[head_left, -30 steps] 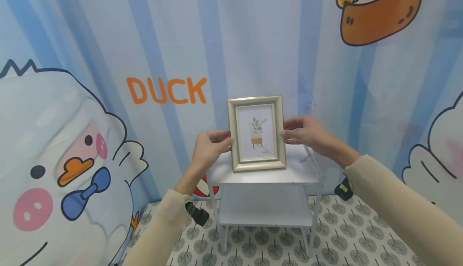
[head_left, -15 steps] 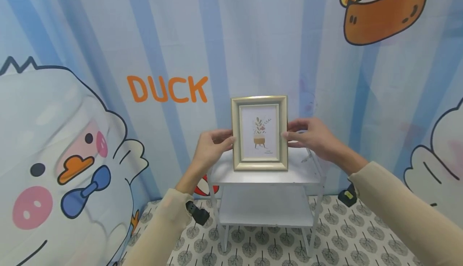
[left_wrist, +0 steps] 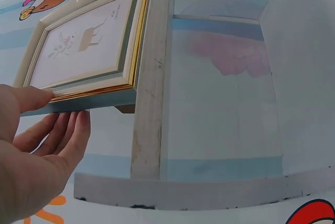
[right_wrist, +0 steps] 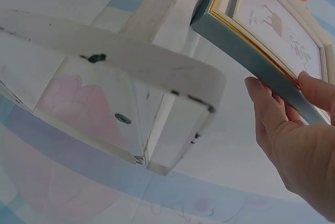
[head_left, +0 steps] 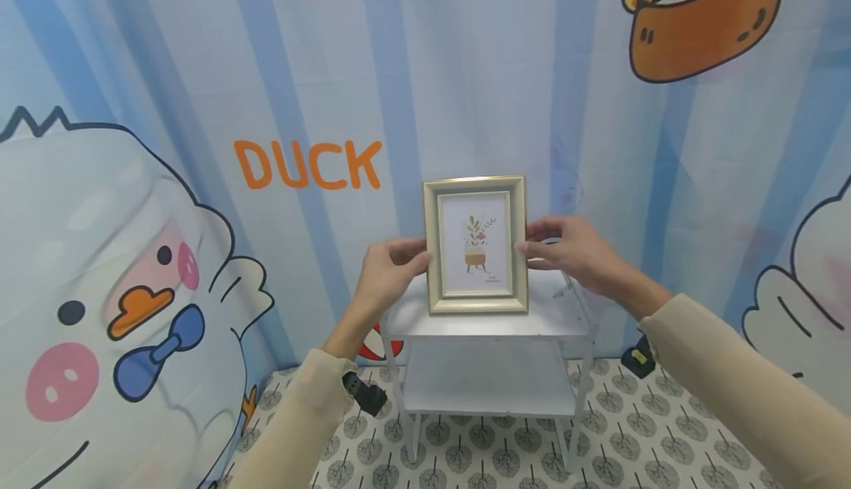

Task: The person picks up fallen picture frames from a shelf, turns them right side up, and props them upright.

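A gold-edged picture frame point(head_left: 476, 304) stands upright on the top shelf of a white side table point(head_left: 552, 319), its print of a potted plant facing me. My left hand point(head_left: 388, 273) pinches its left side, thumb on the front border and fingers behind. On the opposite side, my right hand point(head_left: 568, 249) grips it the same way. In the left wrist view the frame's lower edge point(left_wrist: 97, 98) sits right at the shelf edge, with part of a support showing behind. The right wrist view shows fingertips point(right_wrist: 255, 85) against the frame's blue-grey side.
A lower shelf point(head_left: 488, 378) spans the white table beneath. Close behind hangs a striped curtain point(head_left: 465, 68) with cartoon prints. Tree-patterned flooring point(head_left: 459, 456) lies under the table. The table's metal side bar point(right_wrist: 104, 51) has chipped paint.
Over the last second the picture frame has shifted slightly right and straightened from a small tilt. Both hands stay on its sides; it barely moves in the last half second.
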Action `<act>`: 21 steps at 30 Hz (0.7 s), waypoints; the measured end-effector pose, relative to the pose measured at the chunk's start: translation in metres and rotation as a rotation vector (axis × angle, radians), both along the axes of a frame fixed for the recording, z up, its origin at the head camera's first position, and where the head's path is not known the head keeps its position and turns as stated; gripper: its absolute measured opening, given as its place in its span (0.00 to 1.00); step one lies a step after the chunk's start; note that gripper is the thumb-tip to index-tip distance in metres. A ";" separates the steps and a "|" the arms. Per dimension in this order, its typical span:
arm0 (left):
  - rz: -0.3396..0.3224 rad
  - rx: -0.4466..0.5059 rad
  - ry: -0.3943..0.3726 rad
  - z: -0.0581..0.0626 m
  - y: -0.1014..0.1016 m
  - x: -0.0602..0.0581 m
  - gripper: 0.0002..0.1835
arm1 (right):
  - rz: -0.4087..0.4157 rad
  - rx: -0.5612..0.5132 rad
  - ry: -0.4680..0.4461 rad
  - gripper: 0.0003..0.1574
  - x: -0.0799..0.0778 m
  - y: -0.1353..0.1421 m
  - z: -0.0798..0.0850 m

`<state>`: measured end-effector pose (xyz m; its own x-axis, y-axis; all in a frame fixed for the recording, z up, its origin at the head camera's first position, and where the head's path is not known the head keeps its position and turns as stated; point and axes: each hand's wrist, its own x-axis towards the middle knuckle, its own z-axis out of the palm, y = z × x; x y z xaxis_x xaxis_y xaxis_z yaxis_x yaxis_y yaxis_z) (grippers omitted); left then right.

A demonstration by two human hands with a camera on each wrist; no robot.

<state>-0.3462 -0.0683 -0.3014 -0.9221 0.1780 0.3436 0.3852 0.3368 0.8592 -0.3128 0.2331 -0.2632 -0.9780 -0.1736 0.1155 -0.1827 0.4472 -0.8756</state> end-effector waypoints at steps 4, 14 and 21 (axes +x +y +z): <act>0.030 -0.059 0.036 -0.001 -0.004 0.001 0.21 | -0.004 0.060 0.030 0.41 0.004 0.002 0.002; 0.137 -0.403 0.226 -0.016 -0.048 0.019 0.25 | -0.130 0.349 0.193 0.52 0.028 0.043 -0.008; 0.287 -0.664 0.374 -0.033 -0.079 0.019 0.25 | -0.193 0.553 0.311 0.57 0.043 0.081 -0.026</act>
